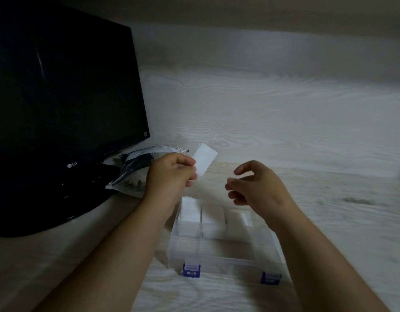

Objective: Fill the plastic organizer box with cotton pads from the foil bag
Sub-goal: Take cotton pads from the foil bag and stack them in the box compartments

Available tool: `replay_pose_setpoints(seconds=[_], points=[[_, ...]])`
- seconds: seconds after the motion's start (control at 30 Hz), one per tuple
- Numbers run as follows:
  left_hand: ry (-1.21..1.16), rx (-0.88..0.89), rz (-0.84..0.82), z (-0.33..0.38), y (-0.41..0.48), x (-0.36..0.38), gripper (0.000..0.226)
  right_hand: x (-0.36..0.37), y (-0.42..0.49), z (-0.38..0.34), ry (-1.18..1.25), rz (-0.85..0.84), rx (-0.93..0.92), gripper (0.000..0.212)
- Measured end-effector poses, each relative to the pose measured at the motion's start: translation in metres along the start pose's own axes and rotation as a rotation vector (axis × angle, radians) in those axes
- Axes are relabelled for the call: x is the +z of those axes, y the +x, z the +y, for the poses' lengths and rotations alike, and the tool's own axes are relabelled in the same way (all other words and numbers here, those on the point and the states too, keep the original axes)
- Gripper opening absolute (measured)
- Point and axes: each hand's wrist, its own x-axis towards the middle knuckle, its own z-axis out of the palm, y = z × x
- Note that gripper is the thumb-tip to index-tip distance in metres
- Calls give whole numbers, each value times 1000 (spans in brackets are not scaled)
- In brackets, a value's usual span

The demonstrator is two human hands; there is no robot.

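Observation:
My left hand (169,176) pinches a white rectangular cotton pad (204,159) by its lower left corner, held up above the far edge of the box. My right hand (257,183) hovers to the right of the pad with fingers loosely curled and nothing in it. Below both hands sits the clear plastic organizer box (226,261) with two blue latches on its near side. White cotton pads (191,210) lie in its far compartments. The foil bag (136,170) lies crumpled to the left, behind my left hand, partly hidden by it.
A black monitor (59,91) on a dark oval stand (48,212) fills the left side, close to the foil bag. The light wood-grain desk (329,221) extends to the right, backed by a wood-grain wall.

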Motion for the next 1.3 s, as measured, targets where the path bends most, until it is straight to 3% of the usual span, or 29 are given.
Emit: replay_pose_setpoints(seconds=[0.1,0.27,0.57,0.67,0.93,1.3], points=[[-109,-37,-90,2,-7,6,15,1,-1,-3,152,48,-50,10],[-136,-61,-290,5,-19,17,17,-2,-2,-5,202,76,-115,9],[300,246,-323,-13,-16,26,25,-19,2,-3,-180,33,-21,7],[498,315,-380,-17,-19,28,15,-20,3,-2,-336,-10,61,8],[755,348,-544,-13,-24,28,27,-17,9,0,-537,-116,181,17],[870,252,-679,-19,-22,29,40,-9,13,6,-620,-228,306,13]])
